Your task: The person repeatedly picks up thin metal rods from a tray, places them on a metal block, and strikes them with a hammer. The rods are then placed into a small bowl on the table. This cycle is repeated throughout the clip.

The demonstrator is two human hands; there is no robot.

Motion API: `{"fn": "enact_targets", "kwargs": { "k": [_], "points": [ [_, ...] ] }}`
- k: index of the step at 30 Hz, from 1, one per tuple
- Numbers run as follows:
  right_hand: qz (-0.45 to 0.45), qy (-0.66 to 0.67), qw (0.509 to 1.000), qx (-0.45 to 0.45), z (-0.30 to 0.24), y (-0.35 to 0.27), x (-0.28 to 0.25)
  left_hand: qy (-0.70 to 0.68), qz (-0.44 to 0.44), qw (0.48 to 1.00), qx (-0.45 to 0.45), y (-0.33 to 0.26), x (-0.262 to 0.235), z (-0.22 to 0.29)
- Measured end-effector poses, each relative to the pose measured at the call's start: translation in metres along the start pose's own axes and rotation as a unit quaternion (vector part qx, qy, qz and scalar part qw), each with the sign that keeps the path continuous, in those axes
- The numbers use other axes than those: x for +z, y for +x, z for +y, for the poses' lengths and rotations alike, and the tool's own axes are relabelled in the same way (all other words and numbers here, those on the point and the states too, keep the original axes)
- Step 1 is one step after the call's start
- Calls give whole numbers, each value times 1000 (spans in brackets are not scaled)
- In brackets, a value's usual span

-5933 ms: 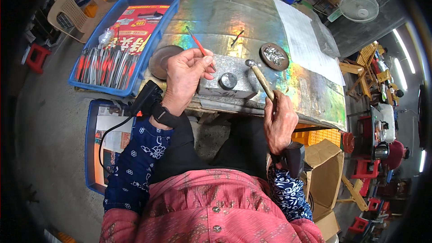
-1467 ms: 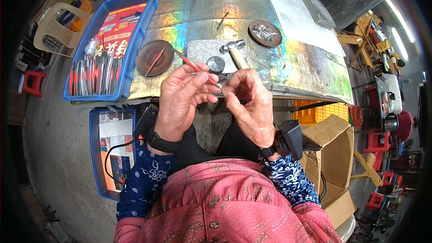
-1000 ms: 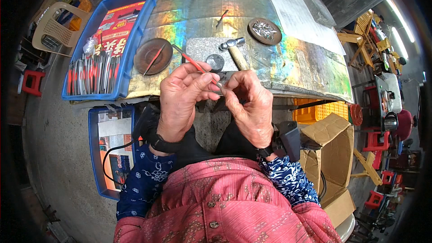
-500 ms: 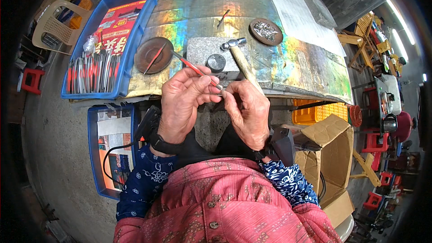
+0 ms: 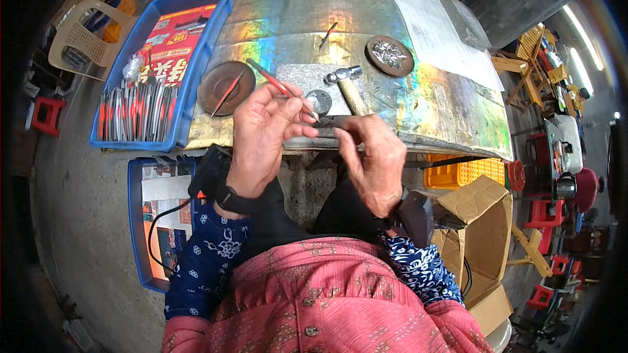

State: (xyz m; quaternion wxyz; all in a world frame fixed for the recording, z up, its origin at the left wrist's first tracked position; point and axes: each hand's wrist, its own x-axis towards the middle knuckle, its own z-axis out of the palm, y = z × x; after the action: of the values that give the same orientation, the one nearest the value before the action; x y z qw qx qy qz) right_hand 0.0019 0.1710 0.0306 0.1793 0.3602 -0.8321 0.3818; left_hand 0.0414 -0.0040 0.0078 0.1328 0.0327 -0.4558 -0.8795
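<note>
Pinching a slim red tool point(image 5: 277, 83) near its lower end, apparently for control, the left hand point(image 5: 258, 140) holds it by the worktop point(image 5: 451, 111); the right hand point(image 5: 376, 160) is just beside, its grip unclear.

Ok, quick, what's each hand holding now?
Left hand: closed, holding a red stick.
Right hand: fingers bent; can't tell if it's pinching something tiny.
</note>
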Motion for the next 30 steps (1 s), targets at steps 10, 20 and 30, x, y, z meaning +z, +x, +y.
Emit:
{"fn": "enact_targets", "kwargs": {
  "k": [10, 20, 30],
  "points": [
    [-74, -172, 981, 53, 23, -9, -13, 217, 7, 973, 80, 33, -6, -5],
    [-111, -160, 975, 104, 25, -10, -9, 242, 18, 966, 92, 34, -3, -7],
    [-101, -188, 973, 85, 31, -11, -2, 357, 40, 919, 159, 28, 6, -9]
  ]
}}
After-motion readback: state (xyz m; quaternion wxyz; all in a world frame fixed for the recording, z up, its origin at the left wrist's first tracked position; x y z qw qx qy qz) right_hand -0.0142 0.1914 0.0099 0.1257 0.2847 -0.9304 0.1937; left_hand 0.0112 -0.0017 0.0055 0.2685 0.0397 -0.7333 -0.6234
